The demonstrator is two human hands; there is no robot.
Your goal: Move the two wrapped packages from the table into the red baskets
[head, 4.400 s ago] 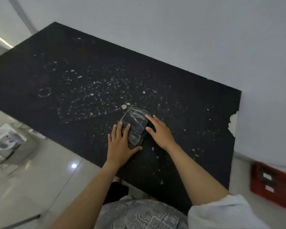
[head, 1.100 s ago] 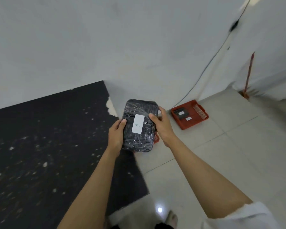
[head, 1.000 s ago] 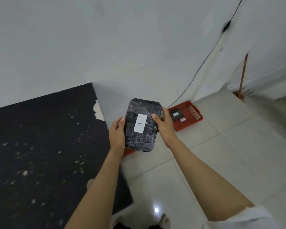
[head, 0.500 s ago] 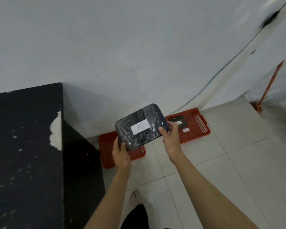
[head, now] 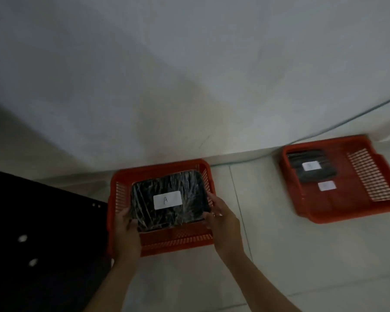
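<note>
Package A (head: 167, 199) now down inside near basket (head: 160, 242), was chest-high; left hand (head: 127, 230), right hand (head: 223, 224) clamp its ends; second package (head: 311, 165) sits far right; release left.

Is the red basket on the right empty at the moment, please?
No, the right basket already holds a dark wrapped package with a white label.

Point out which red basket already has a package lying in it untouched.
The right-hand red basket, by the wall: its dark package lies alone. The other basket sits under the package labelled A, gripped by both hands.
</note>
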